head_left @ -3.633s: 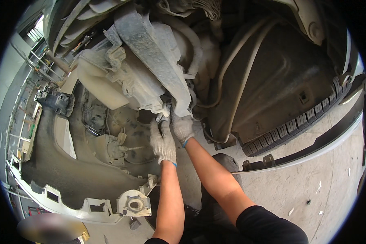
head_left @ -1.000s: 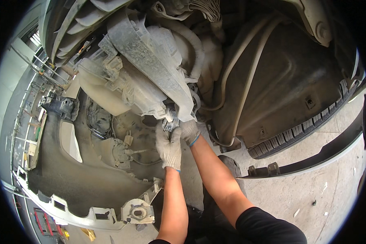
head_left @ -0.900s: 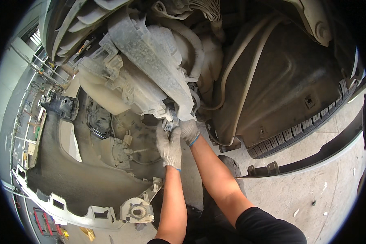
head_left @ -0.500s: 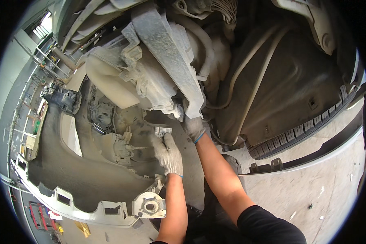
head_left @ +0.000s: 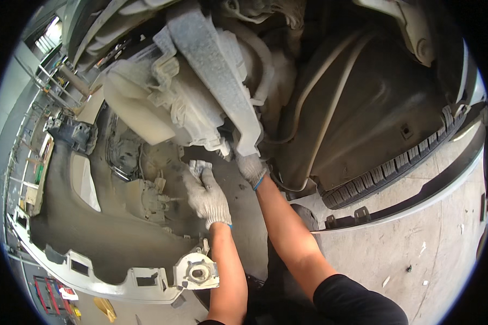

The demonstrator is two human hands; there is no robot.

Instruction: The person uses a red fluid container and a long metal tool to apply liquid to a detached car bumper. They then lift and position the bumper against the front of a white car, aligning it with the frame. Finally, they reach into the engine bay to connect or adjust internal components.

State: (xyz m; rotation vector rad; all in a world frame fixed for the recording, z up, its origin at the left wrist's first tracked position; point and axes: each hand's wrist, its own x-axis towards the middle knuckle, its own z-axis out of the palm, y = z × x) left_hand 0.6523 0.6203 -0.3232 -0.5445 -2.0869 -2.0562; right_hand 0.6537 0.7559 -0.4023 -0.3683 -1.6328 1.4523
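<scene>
Dull grey piece [head_left: 200, 164] was held in left hand [head_left: 207, 197]

The left hand was angled up and leftward, its fingertips closed on the piece, left of the lower end of the long bracket [head_left: 214, 67]. The right hand [head_left: 251, 169] was extended to that end. The piece's outline was blurred. The right hand's fingers were hidden by the bracket; their grip could not be told.
</scene>
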